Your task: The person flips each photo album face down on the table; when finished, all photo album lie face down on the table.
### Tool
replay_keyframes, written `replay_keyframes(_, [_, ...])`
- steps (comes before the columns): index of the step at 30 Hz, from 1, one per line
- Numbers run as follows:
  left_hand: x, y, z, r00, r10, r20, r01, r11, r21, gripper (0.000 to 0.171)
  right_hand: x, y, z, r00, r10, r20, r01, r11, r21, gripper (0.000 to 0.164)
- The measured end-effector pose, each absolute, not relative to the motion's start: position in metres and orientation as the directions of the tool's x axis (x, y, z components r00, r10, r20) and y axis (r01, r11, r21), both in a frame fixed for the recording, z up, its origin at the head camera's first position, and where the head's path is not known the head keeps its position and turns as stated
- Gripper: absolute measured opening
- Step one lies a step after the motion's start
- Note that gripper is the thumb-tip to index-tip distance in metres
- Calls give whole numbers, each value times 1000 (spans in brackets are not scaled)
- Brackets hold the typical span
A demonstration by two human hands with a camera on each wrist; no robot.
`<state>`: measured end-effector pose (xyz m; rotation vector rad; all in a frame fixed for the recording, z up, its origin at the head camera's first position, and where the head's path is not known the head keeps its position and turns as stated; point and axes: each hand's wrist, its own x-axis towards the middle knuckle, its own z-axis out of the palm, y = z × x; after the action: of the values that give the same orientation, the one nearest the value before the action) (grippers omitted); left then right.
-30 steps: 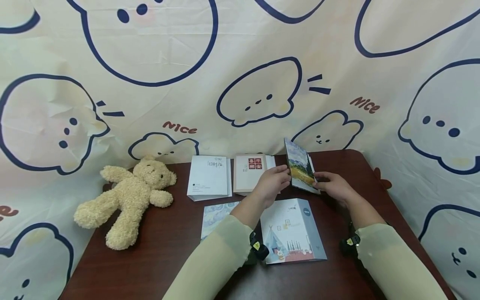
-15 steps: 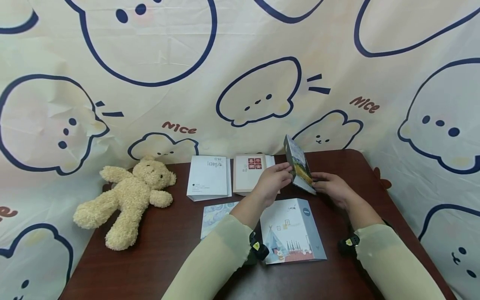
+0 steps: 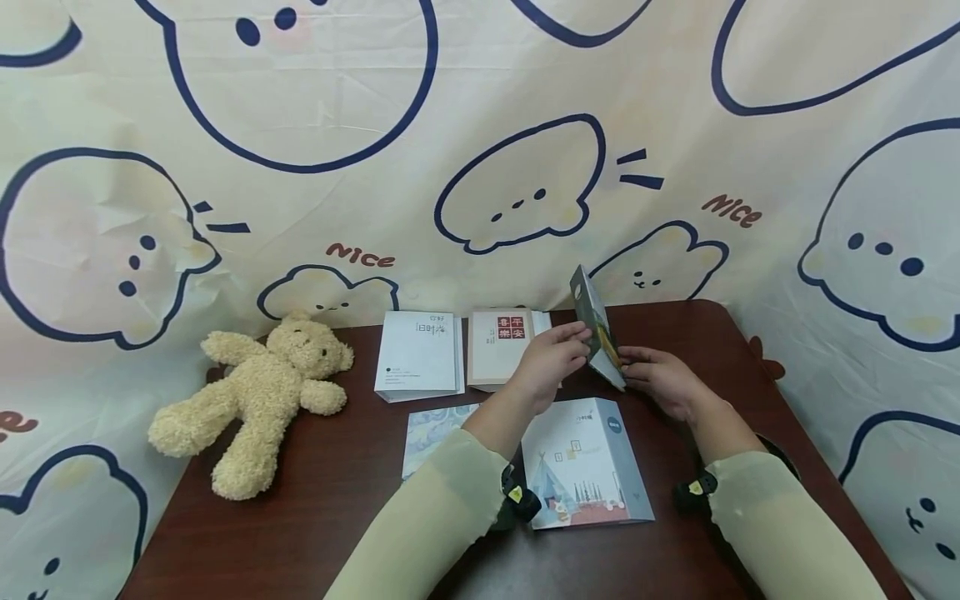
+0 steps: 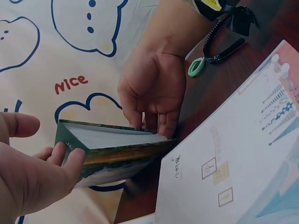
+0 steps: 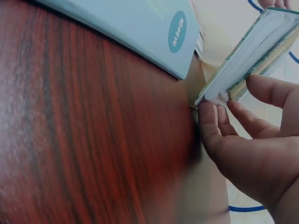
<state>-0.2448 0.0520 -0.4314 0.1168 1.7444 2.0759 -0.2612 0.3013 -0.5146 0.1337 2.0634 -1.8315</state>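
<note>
A small book (image 3: 592, 321) with a painted landscape cover and dark green spine stands upright, tilted, at the table's back right. My left hand (image 3: 553, 367) touches its spine side with the fingertips. In the left wrist view the left thumb stays apart from the book (image 4: 110, 151). At the book's other side my right hand (image 3: 667, 379) pinches its lower edge; in the right wrist view the thumb lies near one cover and the fingers at the opposite one. White page edges show between the covers. In front stands a white and light blue book (image 3: 577, 467) with a tent drawing.
A white book (image 3: 416, 354) and a beige book (image 3: 495, 346) with red characters stand along the back. A blue swirl-patterned book (image 3: 431, 437) lies partly under my left forearm. The plush teddy bear (image 3: 258, 400) lies at left. A cartoon-printed cloth (image 3: 360, 183) hangs behind the brown table (image 3: 322, 533).
The landscape book has turned, so its spine now faces me more and its painted cover shows less. Both hands have shifted slightly with it; the other books have not moved.
</note>
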Motion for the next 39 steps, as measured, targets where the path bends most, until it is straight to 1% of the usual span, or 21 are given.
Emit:
replay_keyframes(10, [-242, 56, -428, -908, 377, -183, -244, -121, 962, 47, -261, 298, -519, -922, -236, -306, 294, 86, -952, 51])
replay_keyframes(19, [-242, 59, -425, -908, 381, -175, -244, -141, 959, 49, -263, 293, -518, -917, -263, -299, 297, 50, -954, 55])
replay_keyframes(22, [-241, 60, -425, -909, 379, -172, -243, -148, 959, 49, -262, 290, -517, -918, -262, -299, 292, 66, -954, 55])
replay_keyframes(26, [-242, 61, -427, -910, 378, -170, -245, -159, 956, 49, -262, 290, -513, -924, -241, -297, 273, 128, -953, 55])
replay_keyframes(31, [-242, 62, -428, -910, 381, -163, -240, -162, 957, 48, -261, 289, -499, -930, -205, -305, 270, 181, -946, 56])
replay_keyframes(39, [-241, 64, -430, -908, 390, -154, -237, -175, 956, 50, -258, 289, -472, -951, -193, -243, 198, 228, -953, 58])
